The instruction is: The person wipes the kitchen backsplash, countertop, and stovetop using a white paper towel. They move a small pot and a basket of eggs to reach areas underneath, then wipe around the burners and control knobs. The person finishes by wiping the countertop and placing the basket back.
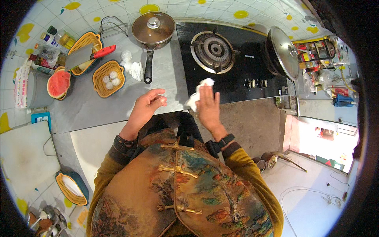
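Observation:
My right hand (208,108) presses a white cloth or paper wipe (194,99) at the front left corner of the black glass gas stove (237,86). My left hand (148,108) hovers near the front edge of the grey countertop (88,109), fingers apart and holding nothing. Behind it lies the black handle of a lidded frying pan (153,31). A yellow basket (109,78) with several small white round items stands left of the pan handle, and crumpled white plastic or tissue (134,69) lies between them.
A cleaver (79,57) with a red handle rests across another yellow basket (99,38). Half a watermelon (59,83) and bottles (66,40) stand at the left. A lidded wok (284,53) sits on the stove's right, its handle jutting past the front edge. A wire rack (114,26) stands behind.

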Action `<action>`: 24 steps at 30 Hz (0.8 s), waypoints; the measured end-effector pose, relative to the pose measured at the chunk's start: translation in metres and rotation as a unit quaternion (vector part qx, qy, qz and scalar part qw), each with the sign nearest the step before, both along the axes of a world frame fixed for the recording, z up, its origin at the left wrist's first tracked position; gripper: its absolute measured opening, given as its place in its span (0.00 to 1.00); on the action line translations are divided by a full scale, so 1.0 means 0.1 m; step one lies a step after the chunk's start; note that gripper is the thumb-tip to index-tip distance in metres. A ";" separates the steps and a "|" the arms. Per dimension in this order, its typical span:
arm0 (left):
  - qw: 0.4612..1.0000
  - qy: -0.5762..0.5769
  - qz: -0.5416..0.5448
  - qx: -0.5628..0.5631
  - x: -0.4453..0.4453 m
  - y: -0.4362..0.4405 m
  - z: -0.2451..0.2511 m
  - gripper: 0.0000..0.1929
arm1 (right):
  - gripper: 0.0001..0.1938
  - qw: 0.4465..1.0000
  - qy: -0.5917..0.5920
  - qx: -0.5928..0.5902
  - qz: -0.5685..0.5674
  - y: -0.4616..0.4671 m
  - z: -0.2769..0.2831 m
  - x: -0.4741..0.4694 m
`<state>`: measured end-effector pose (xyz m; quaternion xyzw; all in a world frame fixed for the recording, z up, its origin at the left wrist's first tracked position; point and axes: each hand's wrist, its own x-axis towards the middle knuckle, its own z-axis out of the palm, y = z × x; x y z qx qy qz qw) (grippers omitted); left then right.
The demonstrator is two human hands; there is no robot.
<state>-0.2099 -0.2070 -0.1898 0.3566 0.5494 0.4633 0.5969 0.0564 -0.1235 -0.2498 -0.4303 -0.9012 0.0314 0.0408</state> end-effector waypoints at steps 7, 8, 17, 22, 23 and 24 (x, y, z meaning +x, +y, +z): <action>1.000 0.004 -0.002 0.029 -0.02 -0.01 0.07 0.16 | 0.31 0.989 -0.041 0.017 -0.140 0.25 0.06 0.37; 1.000 0.005 -0.005 0.024 -0.02 -0.01 0.06 0.17 | 0.29 0.991 0.008 0.006 -0.131 0.28 0.05 0.39; 1.000 -0.009 -0.018 0.016 0.00 -0.03 0.04 0.17 | 0.33 0.979 0.180 -0.049 -0.079 0.09 0.26 0.02; 1.000 -0.021 -0.017 0.008 0.08 -0.01 0.05 0.17 | 0.35 0.982 0.158 -0.070 -0.073 0.08 0.27 -0.18; 1.000 -0.012 -0.019 0.011 0.09 -0.01 0.06 0.17 | 0.35 0.980 0.166 -0.071 -0.084 0.09 0.25 -0.19; 1.000 -0.005 -0.020 0.013 0.09 0.00 0.06 0.17 | 0.34 0.978 0.177 -0.080 -0.079 0.10 0.24 -0.20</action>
